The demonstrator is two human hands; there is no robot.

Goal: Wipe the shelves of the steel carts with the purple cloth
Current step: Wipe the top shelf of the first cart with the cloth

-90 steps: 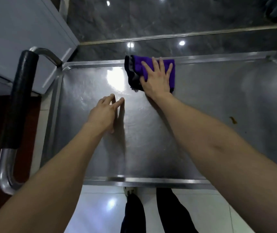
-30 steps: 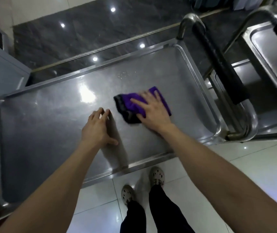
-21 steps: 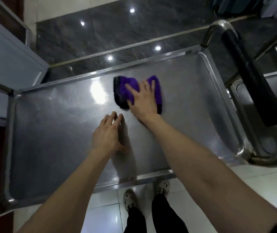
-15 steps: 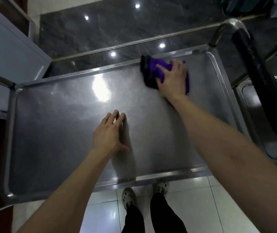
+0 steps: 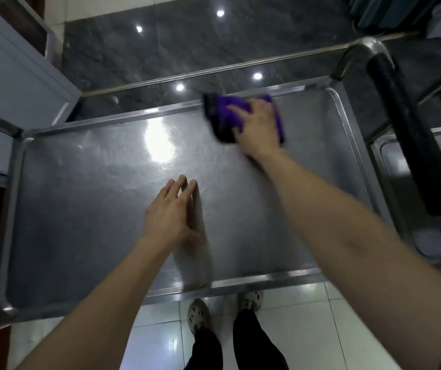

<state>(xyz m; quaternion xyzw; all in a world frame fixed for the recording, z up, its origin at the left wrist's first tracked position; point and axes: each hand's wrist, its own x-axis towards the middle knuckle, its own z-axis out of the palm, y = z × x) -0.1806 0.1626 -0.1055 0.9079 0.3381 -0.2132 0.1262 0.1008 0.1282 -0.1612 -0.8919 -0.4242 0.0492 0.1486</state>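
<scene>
Folded purple cloth point(image 5: 222, 116) lies at steel shelf's point(image 5: 93, 209) far rim.

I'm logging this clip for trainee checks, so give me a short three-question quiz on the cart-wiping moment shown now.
1. True or false: the left hand grips the cloth.
2. Where on the shelf does the cloth lie? A) at the near edge; B) at the far edge, toward the black handle; C) in the far left corner.
3. In a few words: what is the right hand doing?

Key: 1 false, it lies flat on the bare shelf, apart from the cloth; 2 B; 3 pressing the cloth down on the shelf.
</scene>
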